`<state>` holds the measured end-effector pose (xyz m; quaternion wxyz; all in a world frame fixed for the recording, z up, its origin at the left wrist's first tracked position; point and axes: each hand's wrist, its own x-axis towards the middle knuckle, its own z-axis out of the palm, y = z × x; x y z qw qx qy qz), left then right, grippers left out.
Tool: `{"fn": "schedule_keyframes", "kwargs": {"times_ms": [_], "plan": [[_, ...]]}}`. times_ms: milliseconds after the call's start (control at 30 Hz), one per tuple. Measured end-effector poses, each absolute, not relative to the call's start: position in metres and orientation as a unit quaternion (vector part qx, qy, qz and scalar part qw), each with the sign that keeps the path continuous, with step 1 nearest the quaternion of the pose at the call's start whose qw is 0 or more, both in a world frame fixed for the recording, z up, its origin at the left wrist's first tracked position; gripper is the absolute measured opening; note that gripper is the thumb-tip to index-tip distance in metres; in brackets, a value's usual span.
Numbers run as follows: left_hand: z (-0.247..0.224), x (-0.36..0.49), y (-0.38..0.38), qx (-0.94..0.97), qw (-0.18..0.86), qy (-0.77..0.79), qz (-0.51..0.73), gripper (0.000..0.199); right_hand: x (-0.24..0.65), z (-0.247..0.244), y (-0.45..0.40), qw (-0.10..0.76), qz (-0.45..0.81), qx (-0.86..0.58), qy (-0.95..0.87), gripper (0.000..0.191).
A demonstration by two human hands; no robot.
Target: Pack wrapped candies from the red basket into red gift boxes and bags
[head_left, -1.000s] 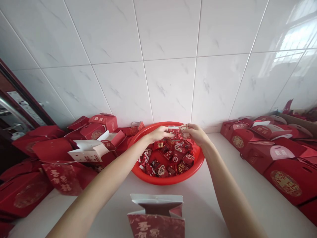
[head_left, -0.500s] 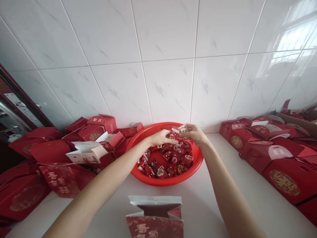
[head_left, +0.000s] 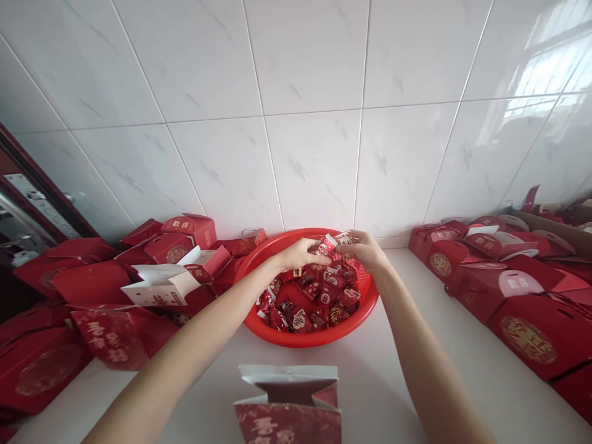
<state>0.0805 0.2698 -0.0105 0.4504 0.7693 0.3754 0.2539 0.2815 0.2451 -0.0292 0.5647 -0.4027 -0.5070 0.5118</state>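
Observation:
Over the far part of a round red plastic basket [head_left: 308, 339], my left hand [head_left: 303, 253] has its fingers closed on a small red-and-white packet [head_left: 326, 245]. Just to its right, my right hand [head_left: 365, 250] pinches a cream-and-red packet [head_left: 344, 239]. The two packets nearly meet. Below my hands, several red wrapped sweets [head_left: 319, 296] lie in the basket. Nearer to me on the white surface [head_left: 374, 382] stands a red paper box [head_left: 289, 422] with its top open and a pale inner rim.
Red gift boxes crowd the left side, among them an open one with a white inside [head_left: 160, 285]. More closed red boxes [head_left: 530, 327] line the right side. A white tiled wall [head_left: 314, 166] rises behind the basket. A brown carton [head_left: 550, 227] is at the far right.
The packet in my left hand has tilted and come up, showing more of its white end. My hands have otherwise hardly moved.

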Motion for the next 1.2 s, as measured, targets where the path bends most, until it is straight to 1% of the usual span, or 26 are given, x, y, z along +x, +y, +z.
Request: {"fn": "schedule_keyframes", "kwargs": {"times_ms": [67,133,233,300,367,467,600,733,767,833,933,1000,1067,1133,1200], "plan": [[-0.0147,0.0789,0.2743,0.777,0.416,0.372,0.292,0.053,0.2817,-0.0290,0.2457,0.583,0.515,-0.401,-0.484,0.026],[-0.0183,0.0771,0.2783,0.792,0.391,0.349,0.312,0.049,0.2813,-0.0283,0.2454,0.589,0.528,-0.401,-0.461,0.030],[-0.0213,0.0753,0.2809,0.817,0.320,0.353,0.324,0.040,0.2803,-0.0268,0.2436,0.577,0.555,-0.403,-0.444,0.032],[-0.0216,0.0753,0.2802,0.823,0.267,0.378,0.330,0.039,0.2799,-0.0264,0.2426,0.567,0.565,-0.404,-0.443,0.030],[-0.0208,0.0761,0.2787,0.824,0.244,0.383,0.338,0.040,0.2801,-0.0268,0.2425,0.558,0.571,-0.402,-0.449,0.031],[-0.0186,0.0775,0.2771,0.828,0.264,0.352,0.347,0.046,0.2808,-0.0287,0.2439,0.556,0.577,-0.385,-0.458,0.035],[-0.0165,0.0786,0.2774,0.797,0.354,0.328,0.362,0.046,0.2810,-0.0304,0.2456,0.593,0.559,-0.370,-0.447,0.035],[-0.0165,0.0781,0.2794,0.742,0.426,0.349,0.383,0.062,0.2815,-0.0312,0.2467,0.612,0.541,-0.370,-0.442,0.035],[-0.0165,0.0778,0.2797,0.733,0.436,0.353,0.384,0.063,0.2819,-0.0316,0.2472,0.612,0.537,-0.372,-0.446,0.035],[-0.0161,0.0774,0.2797,0.722,0.453,0.364,0.374,0.060,0.2830,-0.0326,0.2485,0.611,0.525,-0.377,-0.457,0.035],[-0.0157,0.0780,0.2773,0.730,0.477,0.377,0.311,0.049,0.2845,-0.0340,0.2506,0.619,0.506,-0.380,-0.465,0.034],[-0.0161,0.0795,0.2753,0.747,0.483,0.369,0.268,0.041,0.2848,-0.0344,0.2516,0.623,0.501,-0.382,-0.464,0.034],[-0.0171,0.0809,0.2745,0.761,0.470,0.371,0.251,0.034,0.2846,-0.0346,0.2521,0.623,0.500,-0.385,-0.461,0.033],[-0.0183,0.0811,0.2759,0.766,0.438,0.395,0.257,0.031,0.2842,-0.0345,0.2522,0.622,0.498,-0.389,-0.463,0.032],[-0.0194,0.0792,0.2792,0.770,0.379,0.431,0.279,0.034,0.2839,-0.0342,0.2520,0.617,0.496,-0.394,-0.467,0.031]]}}
